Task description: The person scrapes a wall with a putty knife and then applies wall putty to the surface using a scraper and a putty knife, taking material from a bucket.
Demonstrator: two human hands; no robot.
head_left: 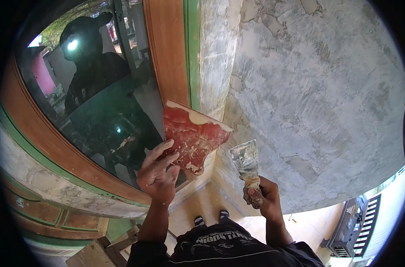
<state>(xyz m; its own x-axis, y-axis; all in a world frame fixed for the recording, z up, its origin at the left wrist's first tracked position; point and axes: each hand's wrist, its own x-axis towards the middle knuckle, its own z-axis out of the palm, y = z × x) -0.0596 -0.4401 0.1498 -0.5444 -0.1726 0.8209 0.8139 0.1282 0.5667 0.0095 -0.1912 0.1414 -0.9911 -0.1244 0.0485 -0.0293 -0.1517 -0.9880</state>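
My left hand (160, 171) is closed on a red plastic spreader (189, 138), its thumb and fingers gripping the lower left part. Dried filler crusts the spreader's face, and a pale smear of putty (197, 117) sits along its light top edge. In my right hand (263, 197) is a putty knife (245, 160), held by its dirty handle with the wide blade pointing up. Whitish residue coats the blade. The two tools are close together but apart, in front of the corner between the window frame and the grey wall (309, 102), which is patchily skimmed.
At left, a dark window pane (100, 98) with reflections sits in a brown wooden frame (169, 53) with green trim (192, 53). A wooden stool or chair (97, 253) stands at lower left. A dark slatted bench (354, 227) is at lower right, on the tiled floor (307, 227).
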